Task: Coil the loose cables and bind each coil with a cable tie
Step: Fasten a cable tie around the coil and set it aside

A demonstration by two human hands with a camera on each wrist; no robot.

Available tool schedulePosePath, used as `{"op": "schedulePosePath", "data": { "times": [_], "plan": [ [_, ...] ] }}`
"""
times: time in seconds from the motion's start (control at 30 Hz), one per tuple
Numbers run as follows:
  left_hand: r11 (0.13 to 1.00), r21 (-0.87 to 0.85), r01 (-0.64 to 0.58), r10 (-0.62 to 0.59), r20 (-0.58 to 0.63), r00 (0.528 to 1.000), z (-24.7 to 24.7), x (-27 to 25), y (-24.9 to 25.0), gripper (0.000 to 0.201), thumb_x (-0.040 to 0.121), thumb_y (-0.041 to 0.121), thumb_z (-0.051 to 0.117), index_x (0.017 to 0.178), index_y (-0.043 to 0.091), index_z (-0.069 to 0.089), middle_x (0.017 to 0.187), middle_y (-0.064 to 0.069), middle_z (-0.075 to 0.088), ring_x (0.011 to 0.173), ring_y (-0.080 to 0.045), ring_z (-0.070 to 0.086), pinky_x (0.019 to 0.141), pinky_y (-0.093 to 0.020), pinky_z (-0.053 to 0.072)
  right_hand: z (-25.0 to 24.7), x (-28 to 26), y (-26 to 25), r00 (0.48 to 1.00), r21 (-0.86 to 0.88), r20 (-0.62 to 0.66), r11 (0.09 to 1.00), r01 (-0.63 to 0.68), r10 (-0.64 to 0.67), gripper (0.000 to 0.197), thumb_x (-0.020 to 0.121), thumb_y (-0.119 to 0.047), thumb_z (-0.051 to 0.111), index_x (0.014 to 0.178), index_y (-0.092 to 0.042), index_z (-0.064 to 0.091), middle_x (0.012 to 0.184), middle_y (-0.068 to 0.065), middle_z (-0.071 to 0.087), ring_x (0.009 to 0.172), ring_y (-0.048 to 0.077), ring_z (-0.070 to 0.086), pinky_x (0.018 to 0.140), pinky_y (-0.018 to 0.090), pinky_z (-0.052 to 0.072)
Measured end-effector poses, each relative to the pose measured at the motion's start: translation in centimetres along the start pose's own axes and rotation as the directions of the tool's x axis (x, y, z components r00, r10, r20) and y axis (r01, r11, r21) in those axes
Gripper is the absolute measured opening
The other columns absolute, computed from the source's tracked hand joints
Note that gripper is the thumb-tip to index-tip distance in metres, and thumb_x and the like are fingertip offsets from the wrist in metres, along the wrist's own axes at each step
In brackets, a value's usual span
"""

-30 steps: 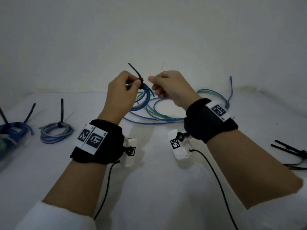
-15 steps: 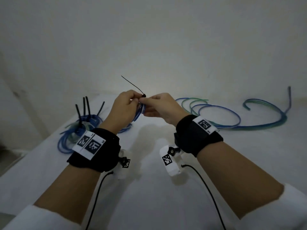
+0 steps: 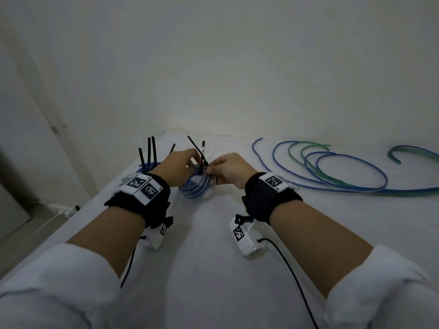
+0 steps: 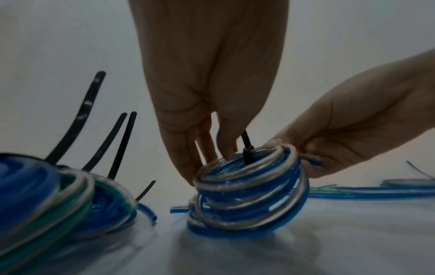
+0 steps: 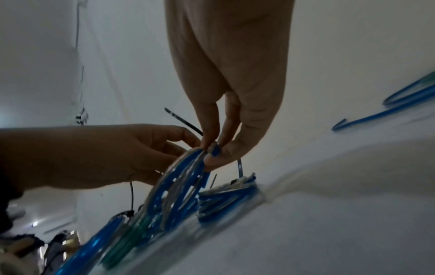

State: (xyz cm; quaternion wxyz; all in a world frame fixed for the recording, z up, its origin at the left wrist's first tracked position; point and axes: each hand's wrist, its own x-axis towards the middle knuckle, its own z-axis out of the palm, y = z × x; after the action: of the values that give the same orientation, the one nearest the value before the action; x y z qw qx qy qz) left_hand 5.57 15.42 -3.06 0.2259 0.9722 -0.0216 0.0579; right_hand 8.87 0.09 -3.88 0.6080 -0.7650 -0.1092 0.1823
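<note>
Nearest, two white sleeves [image 3: 54, 281] and bare forearms reaching forward over the white bench [image 3: 209, 269]; black wristbands [image 3: 268, 195] with coded tags, white cameras under each wrist, black leads trailing back.

Just beyond, held between both hands: coil [image 3: 196, 186] of blue and clear cable, standing on edge, lowest turns on or just above the bench; contact hard to judge; ring's axis roughly level, running left to right in the head view.

Left hand [image 3: 178, 167] on the coil's left top, fingers [image 4: 186, 161] curled down onto and into the upper turns, gripping them. Right hand [image 3: 228, 169] on the coil's right top, fingers [image 5: 212, 134] and thumb pinching the upper turns together.

Tie [image 3: 199, 154], black, looped round the top of the coil between the two hands; small head sitting on the uppermost turn [image 4: 248, 149]; long tail pointing up and away, leaning left, free end clear of both hands.

Behind the left hand, close by: pile [image 3: 148, 165] of bound coils, blue, green and clear, lying on the bench; several black tails [image 3: 149, 150] sticking up nearly upright, slightly fanned.

Farther right, well apart from the hands: loose cables [image 3: 332, 167], blue and green, lying flat in wide open arcs across the bench, long sweep running left to right, one end curling back near the right edge.

Farthest, plain pale wall [image 3: 213, 67] behind the bench.
</note>
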Motion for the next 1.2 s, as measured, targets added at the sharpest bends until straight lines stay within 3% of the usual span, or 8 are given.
{"op": "schedulePosePath", "data": {
  "times": [0.17, 0.3, 0.43, 0.57, 0.8, 0.9, 1.07, 1.2],
  "plan": [
    [0.993, 0.101, 0.052, -0.041, -0.103, 0.994, 0.3, 0.8, -1.5, 0.011, 0.085, 0.003, 0.057, 0.094, 0.004, 0.064, 0.100, -0.013, 0.066, 0.097, -0.027, 0.059, 0.082, -0.032, 0.048, 0.9, 1.6, 0.4, 0.997, -0.273, -0.070, 0.962, 0.010, -0.030, 0.009, 0.079, -0.001, 0.069, 0.070, 0.001, 0.065, 0.082, 0.024, 0.068, 0.075, 0.036, 0.067, 0.077, 0.047, 0.057],
    [0.984, 0.160, 0.079, -0.056, -0.140, 0.989, 0.2, 1.1, -1.8, 0.011, 0.084, 0.004, 0.058, 0.091, 0.001, 0.066, 0.098, -0.015, 0.067, 0.097, -0.028, 0.059, 0.080, -0.030, 0.044, 1.3, 2.3, 0.2, 1.000, -0.364, -0.017, 0.931, -0.023, 0.018, 0.020, 0.083, -0.001, 0.062, 0.100, 0.011, 0.066, 0.088, 0.023, 0.067, 0.076, 0.030, 0.066, 0.078, 0.043, 0.058],
    [0.978, 0.170, 0.118, -0.092, -0.152, 0.984, 0.0, 1.1, -2.1, 0.012, 0.084, 0.006, 0.058, 0.091, 0.002, 0.067, 0.100, -0.014, 0.067, 0.099, -0.027, 0.059, 0.079, -0.028, 0.042, 1.2, 1.9, 0.0, 0.998, -0.354, 0.046, 0.935, -0.019, 0.037, 0.020, 0.087, 0.002, 0.056, 0.102, 0.012, 0.065, 0.088, 0.022, 0.063, 0.073, 0.027, 0.062, 0.079, 0.043, 0.057],
    [0.986, 0.107, 0.126, -0.097, -0.243, 0.965, -0.3, 1.3, -1.3, 0.013, 0.085, 0.010, 0.058, 0.096, 0.006, 0.064, 0.101, -0.011, 0.066, 0.096, -0.024, 0.058, 0.079, -0.029, 0.044, -0.7, 1.2, -0.1, 0.999, -0.330, 0.043, 0.944, -0.006, 0.022, 0.021, 0.089, 0.004, 0.052, 0.105, 0.009, 0.063, 0.091, 0.017, 0.060, 0.065, 0.018, 0.058, 0.069, 0.033, 0.055],
    [0.985, -0.041, -0.168, 0.119, -0.540, 0.833, -0.9, 2.5, 5.8, 0.011, 0.084, 0.014, 0.055, 0.095, 0.013, 0.058, 0.095, -0.004, 0.064, 0.082, -0.021, 0.060, 0.076, -0.036, 0.051, -9.1, -1.4, 0.2, 0.998, -0.405, -0.055, 0.914, -0.030, 0.009, 0.016, 0.090, -0.003, 0.051, 0.099, 0.000, 0.064, 0.078, 0.009, 0.061, 0.064, 0.019, 0.060, 0.063, 0.030, 0.053],
    [0.967, -0.037, -0.253, 0.203, -0.488, 0.849, 0.2, 3.5, 10.1, 0.011, 0.083, 0.016, 0.056, 0.094, 0.015, 0.059, 0.093, -0.003, 0.066, 0.083, -0.022, 0.061, 0.077, -0.035, 0.050, -13.5, -3.1, 1.2, 0.990, -0.492, -0.138, 0.868, -0.070, 0.002, 0.009, 0.087, -0.006, 0.057, 0.092, -0.003, 0.065, 0.075, 0.010, 0.061, 0.061, 0.018, 0.058, 0.059, 0.029, 0.051],
    [0.944, -0.027, -0.328, 0.313, -0.230, 0.921, 4.3, 4.9, 15.9, 0.012, 0.082, 0.018, 0.059, 0.094, 0.015, 0.061, 0.096, -0.004, 0.066, 0.090, -0.023, 0.060, 0.082, -0.034, 0.049, -20.7, -6.2, 3.2, 0.966, -0.658, -0.259, 0.731, -0.183, 0.009, 0.004, 0.081, -0.005, 0.064, 0.080, -0.008, 0.065, 0.060, 0.008, 0.056, 0.048, 0.015, 0.055, 0.051, 0.025, 0.047],
    [0.950, 0.019, -0.311, 0.311, 0.027, 0.950, 7.7, 5.9, 18.4, 0.013, 0.082, 0.022, 0.062, 0.095, 0.020, 0.060, 0.104, -0.003, 0.065, 0.099, -0.021, 0.059, 0.088, -0.033, 0.048, -24.9, -8.5, 5.0, 0.972, -0.788, -0.233, 0.580, -0.204, 0.025, 0.023, 0.080, -0.002, 0.064, 0.102, -0.006, 0.069, 0.090, 0.011, 0.064, 0.073, 0.024, 0.058, 0.061, 0.030, 0.052]
  ]
}}
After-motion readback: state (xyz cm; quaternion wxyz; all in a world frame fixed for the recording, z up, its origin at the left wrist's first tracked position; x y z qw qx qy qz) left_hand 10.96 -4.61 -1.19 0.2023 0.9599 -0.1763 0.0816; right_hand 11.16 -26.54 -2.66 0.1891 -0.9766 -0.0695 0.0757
